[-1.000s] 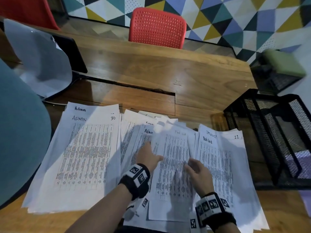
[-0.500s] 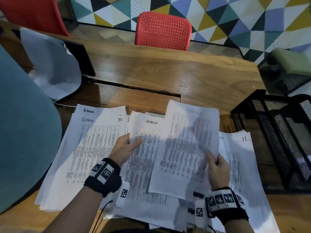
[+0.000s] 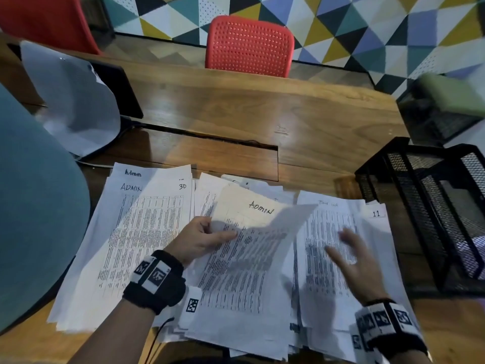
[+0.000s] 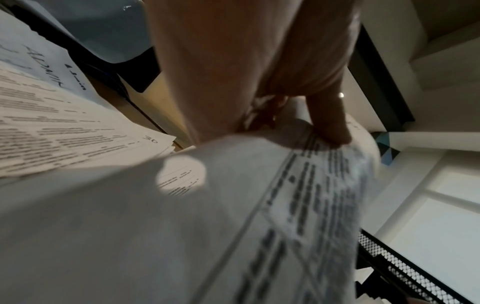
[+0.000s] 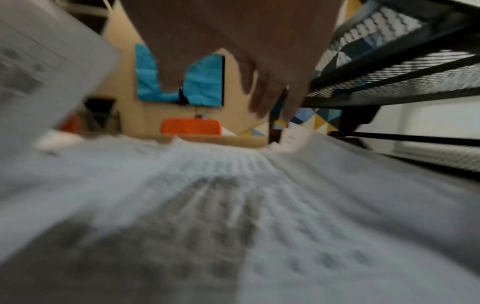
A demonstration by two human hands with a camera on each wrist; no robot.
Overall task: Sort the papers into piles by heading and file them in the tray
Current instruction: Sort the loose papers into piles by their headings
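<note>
Printed sheets lie in overlapping heaps on the wooden desk [image 3: 262,114]. The left pile [image 3: 147,222] is headed "Admin" and numbered 30. The right pile [image 3: 322,224] carries a task-list heading and an 11. My left hand [image 3: 210,232] pinches the left edge of a sheet headed "ADMIN" [image 3: 257,206] and holds it raised over the middle heap [image 3: 236,324]. In the left wrist view the thumb [image 4: 330,127] presses on that curled sheet [image 4: 259,205]. My right hand [image 3: 346,248] hovers open, fingers spread and blurred, just above the right pile [image 5: 259,205]. The black mesh tray [image 3: 420,222] stands at the right.
A red chair [image 3: 249,46] stands behind the desk, and a teal chair back [image 3: 34,219] crowds the left edge. A pale sheet [image 3: 70,101] drapes over a dark panel at the back left. A cable slot [image 3: 210,137] crosses the desk. A green-topped stool [image 3: 451,95] is far right.
My right hand laid its lifted sheet onto the right pile and let go. My left hand took hold of the "ADMIN" sheet beneath and raised it.
</note>
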